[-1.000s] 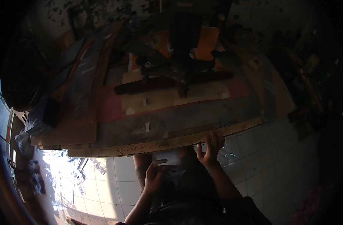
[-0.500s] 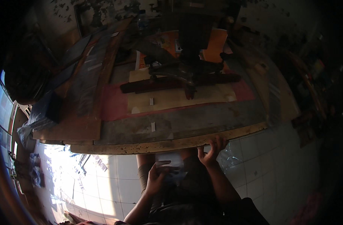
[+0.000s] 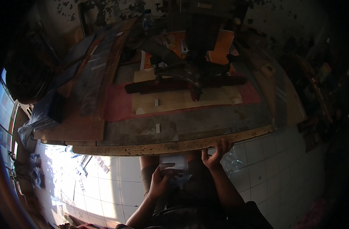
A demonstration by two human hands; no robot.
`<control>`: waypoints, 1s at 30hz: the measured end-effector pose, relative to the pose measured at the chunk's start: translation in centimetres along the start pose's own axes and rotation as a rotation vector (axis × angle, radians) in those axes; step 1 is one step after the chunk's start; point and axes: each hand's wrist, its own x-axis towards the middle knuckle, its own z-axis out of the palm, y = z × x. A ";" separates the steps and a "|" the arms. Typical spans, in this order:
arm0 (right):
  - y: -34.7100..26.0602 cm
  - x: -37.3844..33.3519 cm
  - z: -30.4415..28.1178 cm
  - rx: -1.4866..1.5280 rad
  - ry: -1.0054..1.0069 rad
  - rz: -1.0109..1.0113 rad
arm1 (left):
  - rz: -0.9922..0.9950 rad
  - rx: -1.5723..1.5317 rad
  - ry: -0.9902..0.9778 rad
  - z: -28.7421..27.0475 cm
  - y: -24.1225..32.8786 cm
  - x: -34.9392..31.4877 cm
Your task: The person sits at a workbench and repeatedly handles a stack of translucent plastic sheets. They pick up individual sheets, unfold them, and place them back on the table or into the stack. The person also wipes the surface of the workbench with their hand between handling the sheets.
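Observation:
A whitish, see-through piece of plastic, perhaps a small bag, lies over my lap below the table's front edge. My left hand is closed on its left side, some fingers showing dark against it. My right hand grips the worn wooden front edge of the worktable, fingertips over the top and thumb against its face. Ahead on the table stands a dark metal press-like machine with a long dark-red bar across its bottom. Under the bar lies a tan sheet on a red sheet.
Two small pale strips lie before the machine. A dark blue box stands on brown boards at the left. An orange printed sheet is behind the machine, a plastic bottle farther back. Crumpled clear plastic lies on the tiled floor.
The view has shifted slightly, and the table appears a little farther right. Both hands keep their holds, with the plastic now sharper.

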 end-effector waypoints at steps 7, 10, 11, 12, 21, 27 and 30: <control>0.0 0.0 0.0 0.000 -0.003 -0.001 | 0.016 0.005 -0.013 0.4 0.8 0.0; 0.0 0.1 0.0 0.000 0.001 -0.005 | 0.023 0.025 -0.015 0.5 1.0 -0.1; 0.0 0.1 0.0 0.000 0.003 -0.006 | 0.027 0.033 -0.020 0.5 1.1 -0.1; 0.0 0.1 0.0 0.000 0.005 -0.007 | 0.017 0.028 -0.020 0.6 1.4 -0.2; -0.3 0.0 -0.2 0.037 0.016 0.058 | 0.000 -0.010 -0.031 0.7 1.6 -0.2; -1.1 0.8 -1.3 0.081 -0.010 0.084 | 0.022 -0.005 -0.035 0.5 1.6 -0.6; -2.0 1.7 -2.2 0.113 -0.048 0.128 | 0.024 0.018 -0.030 0.5 1.9 -1.0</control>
